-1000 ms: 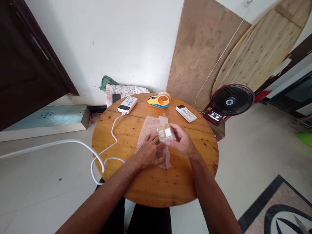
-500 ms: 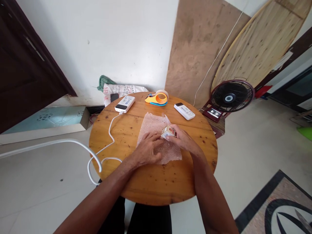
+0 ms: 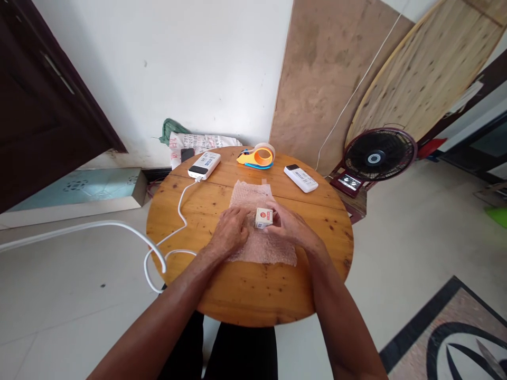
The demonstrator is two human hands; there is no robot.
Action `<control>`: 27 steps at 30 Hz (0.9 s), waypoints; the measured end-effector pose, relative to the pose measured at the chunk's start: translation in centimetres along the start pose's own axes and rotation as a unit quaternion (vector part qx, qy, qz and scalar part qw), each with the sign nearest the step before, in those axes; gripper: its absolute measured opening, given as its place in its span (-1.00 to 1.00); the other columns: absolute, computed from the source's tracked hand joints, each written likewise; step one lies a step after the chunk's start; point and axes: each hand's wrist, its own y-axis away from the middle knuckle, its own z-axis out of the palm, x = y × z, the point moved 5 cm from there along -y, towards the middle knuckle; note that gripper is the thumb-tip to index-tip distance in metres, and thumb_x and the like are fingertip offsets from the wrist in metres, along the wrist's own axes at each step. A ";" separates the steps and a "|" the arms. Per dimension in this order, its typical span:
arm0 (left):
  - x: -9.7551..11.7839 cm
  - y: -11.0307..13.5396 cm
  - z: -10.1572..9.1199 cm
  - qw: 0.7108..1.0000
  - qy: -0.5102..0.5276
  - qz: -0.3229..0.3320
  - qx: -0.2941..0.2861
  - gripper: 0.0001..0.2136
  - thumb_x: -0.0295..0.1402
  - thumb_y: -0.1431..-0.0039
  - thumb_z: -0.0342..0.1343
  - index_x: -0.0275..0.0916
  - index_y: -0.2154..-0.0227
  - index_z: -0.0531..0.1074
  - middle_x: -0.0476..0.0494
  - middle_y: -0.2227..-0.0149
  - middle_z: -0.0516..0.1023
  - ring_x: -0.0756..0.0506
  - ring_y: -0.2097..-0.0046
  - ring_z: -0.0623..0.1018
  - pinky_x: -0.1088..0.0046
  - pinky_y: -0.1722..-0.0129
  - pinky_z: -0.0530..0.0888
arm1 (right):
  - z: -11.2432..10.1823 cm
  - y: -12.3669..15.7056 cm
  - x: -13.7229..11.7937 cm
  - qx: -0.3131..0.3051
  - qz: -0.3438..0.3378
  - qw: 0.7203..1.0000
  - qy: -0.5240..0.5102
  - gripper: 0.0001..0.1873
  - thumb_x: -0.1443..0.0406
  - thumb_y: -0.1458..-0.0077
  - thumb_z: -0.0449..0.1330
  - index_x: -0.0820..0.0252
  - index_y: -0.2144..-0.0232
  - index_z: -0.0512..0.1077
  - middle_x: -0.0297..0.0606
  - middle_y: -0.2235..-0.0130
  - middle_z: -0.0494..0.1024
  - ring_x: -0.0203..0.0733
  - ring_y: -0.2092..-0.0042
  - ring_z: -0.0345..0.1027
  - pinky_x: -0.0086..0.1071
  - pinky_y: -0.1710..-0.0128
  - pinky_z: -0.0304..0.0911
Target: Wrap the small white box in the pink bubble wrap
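A small cardboard box [image 3: 263, 217], pale with a red round print, stands on a sheet of pinkish bubble wrap [image 3: 269, 250]. My right hand [image 3: 291, 227] grips the box from the right, thumb in front and fingers behind. At the wrap's left edge, my left hand [image 3: 232, 229] is closed with bent fingers on the bubble wrap, just left of the box. Its fingertips are partly hidden. Under the wrap lies a round wooden table [image 3: 253, 301].
An orange and blue tape dispenser [image 3: 259, 157] is at the table's back. One white power bank [image 3: 301, 178] lies back right; another power bank [image 3: 205, 165], plugged to a white cable [image 3: 180, 211], lies back left. A fan [image 3: 374, 158] stands to the right.
The box has turned and shifted slightly left, now squarer on the wrap, with my right hand. My left hand has drawn back to the left, fingers bending at the wrap's edge.
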 end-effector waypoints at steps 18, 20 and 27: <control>0.2 -0.1 -0.1 1.000 -0.008 -0.002 -0.014 -0.54 -0.55 0.09 -0.03 -0.24 0.04 0.32 -0.20 0.08 0.46 -0.19 0.00 0.41 0.21 -0.05 0.32 | 0.3 -0.4 0.4 -0.010 0.002 0.999 0.044 -0.55 0.22 0.05 0.27 0.06 0.05 0.41 -0.32 0.17 0.57 -0.19 0.23 0.40 -0.38 0.22 0.21; 0.3 -0.1 -0.2 1.000 -0.002 -0.001 -0.014 -0.53 -0.55 0.09 -0.04 -0.24 0.03 0.32 -0.21 0.07 0.46 -0.20 -0.01 0.41 0.20 -0.05 0.32 | 0.3 -0.4 0.3 -0.007 0.003 0.999 0.048 -0.55 0.21 0.04 0.26 0.06 0.04 0.41 -0.31 0.17 0.57 -0.19 0.23 0.40 -0.38 0.23 0.21; 0.4 -0.1 -0.4 1.000 0.004 -0.003 -0.012 -0.52 -0.55 0.10 -0.03 -0.22 0.02 0.32 -0.19 0.08 0.46 -0.19 0.00 0.41 0.22 -0.05 0.32 | 0.5 -0.4 0.5 -0.017 -0.004 0.998 0.053 -0.44 0.18 0.07 0.28 0.08 -0.03 0.36 -0.26 0.11 0.55 -0.15 0.18 0.39 -0.33 0.18 0.23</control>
